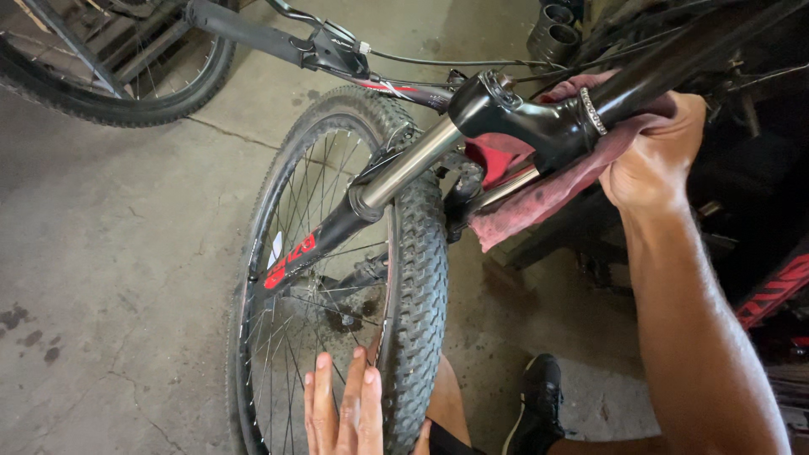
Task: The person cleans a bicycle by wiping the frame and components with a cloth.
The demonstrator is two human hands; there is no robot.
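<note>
Both hands [344, 409] [650, 156] — partly cut off

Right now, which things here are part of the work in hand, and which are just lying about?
In hand:
right hand
red rag
fork crown
left hand
front wheel

Lying about:
other wheel
black cylinders

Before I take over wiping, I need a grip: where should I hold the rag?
Probably the loose end of the rag hanging below the fork crown, taken from underneath; the upper part is pinned against the frame by the right hand.
</note>
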